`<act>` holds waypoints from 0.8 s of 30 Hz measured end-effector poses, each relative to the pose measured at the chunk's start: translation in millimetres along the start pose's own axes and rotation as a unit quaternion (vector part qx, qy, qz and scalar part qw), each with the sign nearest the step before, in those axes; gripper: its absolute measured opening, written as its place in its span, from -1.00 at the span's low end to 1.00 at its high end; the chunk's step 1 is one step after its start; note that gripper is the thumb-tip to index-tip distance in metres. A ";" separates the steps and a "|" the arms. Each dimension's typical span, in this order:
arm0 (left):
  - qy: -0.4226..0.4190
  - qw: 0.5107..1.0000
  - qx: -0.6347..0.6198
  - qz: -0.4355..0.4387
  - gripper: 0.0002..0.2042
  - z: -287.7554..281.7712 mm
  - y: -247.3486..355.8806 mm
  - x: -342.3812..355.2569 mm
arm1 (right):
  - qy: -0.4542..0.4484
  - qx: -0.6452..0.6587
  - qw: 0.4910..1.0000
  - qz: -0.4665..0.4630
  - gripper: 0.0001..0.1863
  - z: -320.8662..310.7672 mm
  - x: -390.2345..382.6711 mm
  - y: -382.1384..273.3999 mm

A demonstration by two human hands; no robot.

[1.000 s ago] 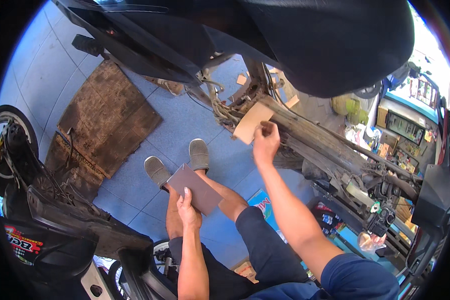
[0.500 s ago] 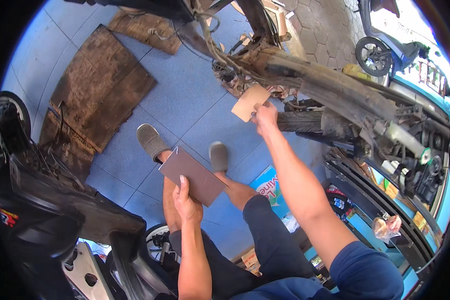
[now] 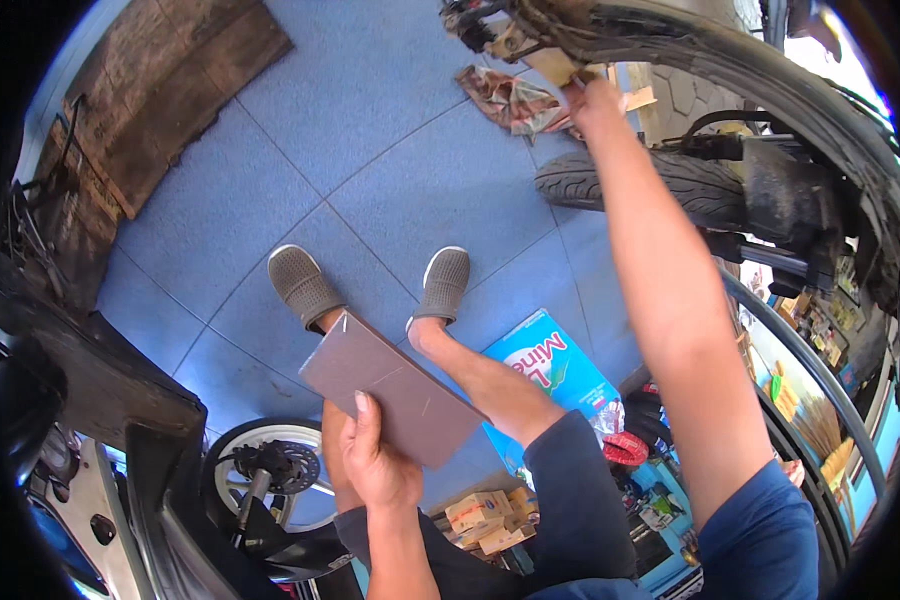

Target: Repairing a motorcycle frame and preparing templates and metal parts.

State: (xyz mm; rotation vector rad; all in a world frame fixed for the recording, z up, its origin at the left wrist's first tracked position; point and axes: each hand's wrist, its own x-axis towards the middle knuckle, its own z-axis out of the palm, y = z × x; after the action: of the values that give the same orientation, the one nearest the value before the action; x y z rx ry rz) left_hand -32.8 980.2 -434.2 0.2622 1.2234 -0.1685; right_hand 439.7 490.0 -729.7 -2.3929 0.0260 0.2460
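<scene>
My left hand [image 3: 378, 462] is closed on a flat, dark brown rectangular sheet [image 3: 395, 395], thumb on top, held above my legs. One long edge looks pale and thin, and I cannot tell whether it is a single sheet or several. Far to the upper right, my right hand [image 3: 596, 103] reaches under a worn dark motorcycle frame [image 3: 660, 28]. Its fingers are closed on a small tan sheet [image 3: 552, 67], partly covered by the hand and close against the frame's lower end. Whether the sheet touches the frame cannot be made out.
A crumpled patterned rag [image 3: 515, 103] and a black tyre [image 3: 660, 190] lie near my right hand. Dirty wooden boards [image 3: 160, 85] are at upper left. Motorcycle parts with a white wheel [image 3: 270, 470] stand at lower left. A blue printed carton [image 3: 560, 370] lies beside my right leg.
My right hand has moved with the tan sheet away from me, to the frame. The view has shifted, bringing the floor and carton more fully in sight. My left hand keeps its hold.
</scene>
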 end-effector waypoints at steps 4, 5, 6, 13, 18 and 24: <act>0.044 0.991 0.077 0.100 -0.56 -27.0 19.5 3.9 | 0.105 0.580 0.769 0.248 -0.70 131.3 -79.4 -73.9; 0.045 0.991 0.075 0.103 -0.56 -28.6 19.9 2.0 | 0.102 0.581 0.769 0.247 -0.70 136.5 -86.2 -101.9; 0.046 0.990 0.084 0.106 -0.56 -29.9 19.9 -0.7 | 0.127 0.590 0.751 0.266 -0.69 139.9 -93.6 -128.8; 0.064 0.990 0.067 0.103 -0.54 -14.2 12.3 -6.9 | 0.083 0.667 0.702 0.234 -0.40 128.5 -98.8 -155.2; 0.065 0.977 0.174 0.103 -0.52 9.8 34.4 -12.2 | 0.135 0.734 0.620 0.240 -0.55 163.3 -105.6 -142.5; -0.070 0.961 0.188 0.189 -0.53 54.7 54.3 -3.3 | 0.168 0.713 0.648 0.207 -0.69 144.7 -117.0 -195.1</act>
State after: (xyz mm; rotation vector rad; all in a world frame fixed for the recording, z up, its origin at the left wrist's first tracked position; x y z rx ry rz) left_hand 30.1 1016.3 -408.0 0.7963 0.9742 -0.0849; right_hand 317.3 725.7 -682.9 -0.7498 0.6833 -0.0560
